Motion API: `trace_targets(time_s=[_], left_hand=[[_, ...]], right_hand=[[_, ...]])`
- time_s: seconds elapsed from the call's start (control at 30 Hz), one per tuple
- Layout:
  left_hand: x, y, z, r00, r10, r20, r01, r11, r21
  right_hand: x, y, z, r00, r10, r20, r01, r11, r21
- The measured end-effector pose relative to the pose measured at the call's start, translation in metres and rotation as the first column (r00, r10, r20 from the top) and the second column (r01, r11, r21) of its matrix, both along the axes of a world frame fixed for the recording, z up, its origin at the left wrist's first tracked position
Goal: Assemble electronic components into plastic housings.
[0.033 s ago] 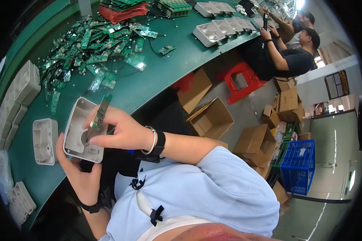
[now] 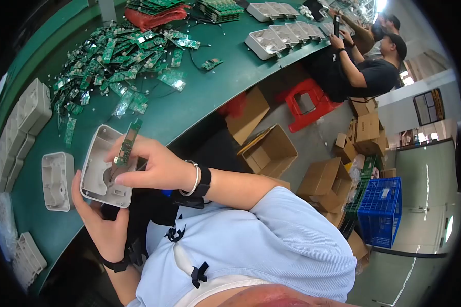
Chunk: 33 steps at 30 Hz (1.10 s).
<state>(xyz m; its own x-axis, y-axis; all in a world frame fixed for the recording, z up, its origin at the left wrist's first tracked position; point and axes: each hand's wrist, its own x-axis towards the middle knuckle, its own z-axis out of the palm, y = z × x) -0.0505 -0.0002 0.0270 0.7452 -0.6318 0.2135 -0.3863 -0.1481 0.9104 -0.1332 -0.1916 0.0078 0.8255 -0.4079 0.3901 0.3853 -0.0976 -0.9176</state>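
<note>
My left hand (image 2: pixel 105 222) is closed round the lower end of a light grey plastic housing (image 2: pixel 96 153), holding it tilted with its hollow side up at the table's front edge. Over the housing, my right hand (image 2: pixel 156 166) holds a narrow green circuit board (image 2: pixel 128 142) between thumb and fingers. The board stands up at a slant, its lower end near the thumb. A thin wire seems to run below it into the housing. Part of the housing's inside is hidden behind my right hand. Left of it, a second grey housing part (image 2: pixel 56 181) lies on the green table.
A large heap of circuit boards (image 2: pixel 123 61) covers the table beyond my hands. Stacked grey housings (image 2: pixel 28 115) line the left edge. More open housings (image 2: pixel 271 41) stand in rows at the far right. Cardboard boxes (image 2: pixel 322 179), a red stool (image 2: pixel 305 105) and a blue crate (image 2: pixel 379 210) stand beyond the table; people work farther off.
The circuit board in my right hand has tilted slightly. Both hands and the housing are almost where they were.
</note>
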Motion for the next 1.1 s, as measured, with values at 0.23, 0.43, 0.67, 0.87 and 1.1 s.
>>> trace_targets(time_s=[0.23, 0.43, 0.67, 0.87, 1.1], left_hand=[[0.005, 0.001, -0.003, 1.0, 0.008, -0.02, -0.008, 1.0, -0.013], [0.008, 0.007, -0.003, 0.999, 0.017, 0.027, -0.018, 0.998, 0.061], [0.006, 0.004, -0.019, 0.986, -0.028, 0.162, 0.034, 0.999, -0.031], [0.008, 0.001, -0.015, 0.998, -0.059, -0.032, 0.055, 0.995, -0.087], [0.008, -0.008, -0.004, 0.984, -0.086, -0.159, 0.066, 0.99, -0.128]], right_hand=[[0.005, -0.023, -0.008, 0.956, 0.285, 0.073, -0.285, 0.834, 0.473], [-0.009, -0.029, 0.0, 0.935, 0.353, -0.032, -0.303, 0.844, 0.442], [-0.022, -0.026, 0.008, 0.97, 0.202, -0.135, -0.238, 0.902, -0.36], [-0.019, -0.035, 0.0, 0.952, 0.291, -0.099, -0.307, 0.888, -0.342], [-0.025, -0.039, 0.006, 0.969, 0.203, -0.142, -0.248, 0.817, -0.521]])
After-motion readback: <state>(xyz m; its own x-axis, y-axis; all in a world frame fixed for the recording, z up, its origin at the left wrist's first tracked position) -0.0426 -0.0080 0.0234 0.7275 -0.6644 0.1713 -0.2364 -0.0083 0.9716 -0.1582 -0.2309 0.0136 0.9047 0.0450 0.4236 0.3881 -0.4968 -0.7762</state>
